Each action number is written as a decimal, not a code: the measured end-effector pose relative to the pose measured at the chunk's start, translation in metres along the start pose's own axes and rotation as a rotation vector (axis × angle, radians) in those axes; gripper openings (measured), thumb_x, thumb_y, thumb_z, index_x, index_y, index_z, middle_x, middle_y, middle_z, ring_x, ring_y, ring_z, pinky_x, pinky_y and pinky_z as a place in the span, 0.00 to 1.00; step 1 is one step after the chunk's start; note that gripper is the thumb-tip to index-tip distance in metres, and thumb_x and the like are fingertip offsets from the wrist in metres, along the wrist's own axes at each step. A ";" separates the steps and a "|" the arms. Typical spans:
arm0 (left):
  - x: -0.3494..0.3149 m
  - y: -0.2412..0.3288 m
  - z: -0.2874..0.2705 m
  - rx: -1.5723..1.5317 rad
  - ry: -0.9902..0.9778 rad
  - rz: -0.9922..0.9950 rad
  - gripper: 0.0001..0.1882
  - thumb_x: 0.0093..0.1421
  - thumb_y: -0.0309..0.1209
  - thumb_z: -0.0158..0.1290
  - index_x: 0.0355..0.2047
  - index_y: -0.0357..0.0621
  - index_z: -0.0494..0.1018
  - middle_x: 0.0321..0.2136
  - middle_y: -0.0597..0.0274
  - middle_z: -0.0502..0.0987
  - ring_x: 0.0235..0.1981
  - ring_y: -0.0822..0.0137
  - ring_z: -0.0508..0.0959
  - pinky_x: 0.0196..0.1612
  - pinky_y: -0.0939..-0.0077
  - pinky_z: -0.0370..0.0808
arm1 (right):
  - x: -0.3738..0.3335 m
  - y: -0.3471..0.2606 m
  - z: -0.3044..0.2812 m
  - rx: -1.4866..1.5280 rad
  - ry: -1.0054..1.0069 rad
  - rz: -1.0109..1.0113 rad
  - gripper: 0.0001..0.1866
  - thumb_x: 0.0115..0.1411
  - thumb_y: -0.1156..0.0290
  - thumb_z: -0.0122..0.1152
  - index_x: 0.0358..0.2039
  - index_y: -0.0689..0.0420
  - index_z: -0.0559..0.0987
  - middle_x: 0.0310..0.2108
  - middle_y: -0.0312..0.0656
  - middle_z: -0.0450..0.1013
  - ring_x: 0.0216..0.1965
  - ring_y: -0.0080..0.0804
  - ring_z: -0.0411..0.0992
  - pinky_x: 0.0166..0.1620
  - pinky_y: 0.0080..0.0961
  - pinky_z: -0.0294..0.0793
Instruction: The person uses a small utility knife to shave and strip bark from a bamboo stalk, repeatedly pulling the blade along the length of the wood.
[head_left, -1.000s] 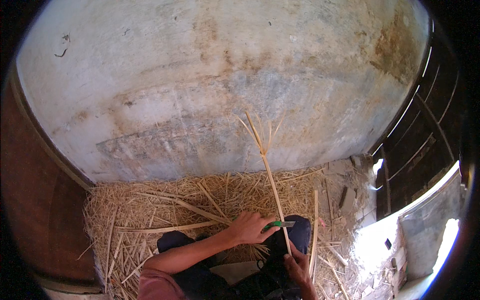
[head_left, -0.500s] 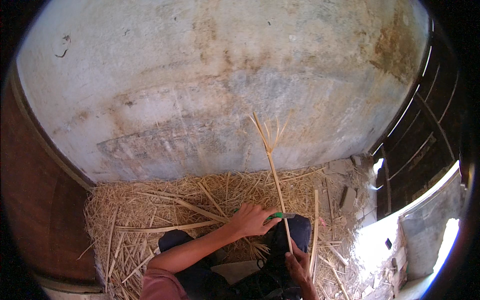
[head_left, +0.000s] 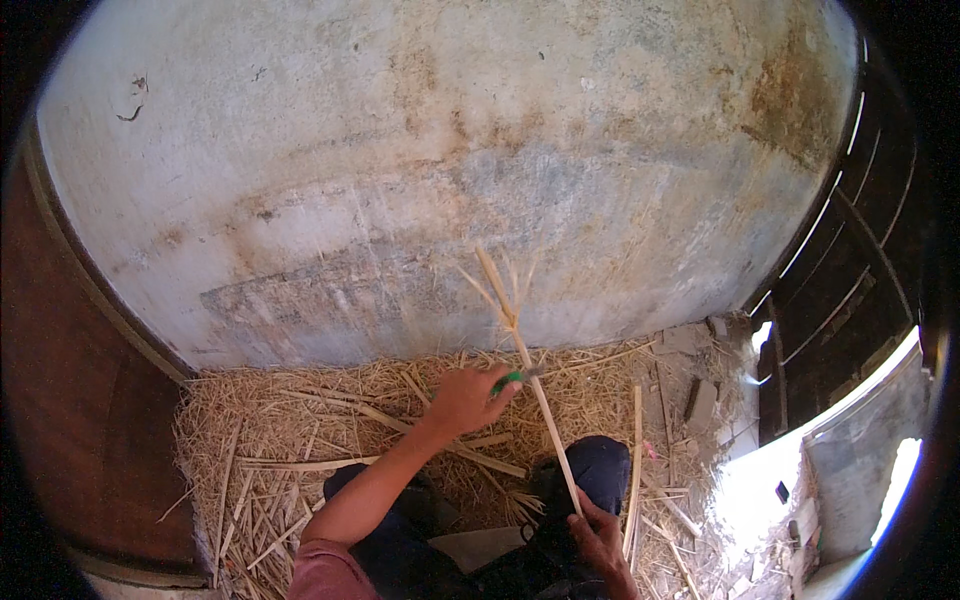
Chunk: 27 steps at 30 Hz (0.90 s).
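My left hand (head_left: 460, 402) is closed around a green-handled knife (head_left: 510, 381). The knife's blade lies against a long, pale bamboo strip (head_left: 553, 432), partway up its length. Down at the strip's near end, my right hand (head_left: 598, 540) grips it beside my right knee. The strip slants up and away to the left, and its far end fans out into several thin split slivers (head_left: 508, 300) in front of the wall.
Straw-like shavings (head_left: 330, 400) and loose strips cover the floor around my legs. A stained wall (head_left: 480, 180) rises ahead. A brown panel (head_left: 90, 400) stands on the left. On the right, a brick-like block (head_left: 701, 402) lies near a dark slatted partition (head_left: 850, 250).
My left hand has moved the knife away from me along the strip, toward its split end. That end has tilted left, while my right hand stays near my knee.
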<state>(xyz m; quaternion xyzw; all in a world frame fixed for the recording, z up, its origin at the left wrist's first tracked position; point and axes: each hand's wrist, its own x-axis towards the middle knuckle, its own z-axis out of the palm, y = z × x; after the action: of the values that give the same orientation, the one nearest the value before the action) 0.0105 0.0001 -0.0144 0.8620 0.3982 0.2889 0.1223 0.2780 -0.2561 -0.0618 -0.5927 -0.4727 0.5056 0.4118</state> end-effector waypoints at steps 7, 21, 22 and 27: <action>-0.037 0.069 0.038 -0.143 -0.249 0.173 0.24 0.73 0.54 0.51 0.53 0.49 0.80 0.11 0.54 0.72 0.11 0.51 0.75 0.18 0.53 0.72 | -0.003 -0.018 0.005 0.130 0.009 0.064 0.32 0.72 0.65 0.56 0.72 0.67 0.66 0.60 0.44 0.74 0.56 0.27 0.67 0.60 0.27 0.63; 0.017 0.001 0.023 0.026 0.089 -0.024 0.29 0.75 0.52 0.47 0.57 0.37 0.77 0.14 0.53 0.76 0.16 0.53 0.79 0.22 0.55 0.77 | -0.007 0.012 -0.006 -0.003 0.045 0.016 0.33 0.71 0.64 0.60 0.71 0.66 0.67 0.61 0.45 0.75 0.59 0.27 0.70 0.63 0.28 0.66; 0.018 -0.006 0.012 0.041 0.068 -0.044 0.29 0.75 0.51 0.48 0.56 0.36 0.78 0.13 0.54 0.74 0.15 0.53 0.77 0.21 0.55 0.75 | -0.007 0.002 -0.004 -0.016 0.028 0.050 0.32 0.71 0.64 0.60 0.71 0.66 0.68 0.64 0.48 0.73 0.64 0.31 0.67 0.67 0.30 0.62; 0.008 -0.008 0.000 -0.004 -0.072 -0.081 0.24 0.74 0.48 0.50 0.53 0.38 0.78 0.12 0.57 0.70 0.12 0.55 0.70 0.20 0.55 0.70 | -0.005 -0.006 -0.003 0.007 -0.008 0.036 0.31 0.71 0.66 0.61 0.71 0.65 0.68 0.67 0.49 0.71 0.69 0.35 0.64 0.71 0.31 0.57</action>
<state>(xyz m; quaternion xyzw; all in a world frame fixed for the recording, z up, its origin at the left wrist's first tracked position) 0.0095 0.0110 -0.0148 0.8546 0.4276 0.2536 0.1501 0.2802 -0.2593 -0.0543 -0.5976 -0.4619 0.5168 0.4030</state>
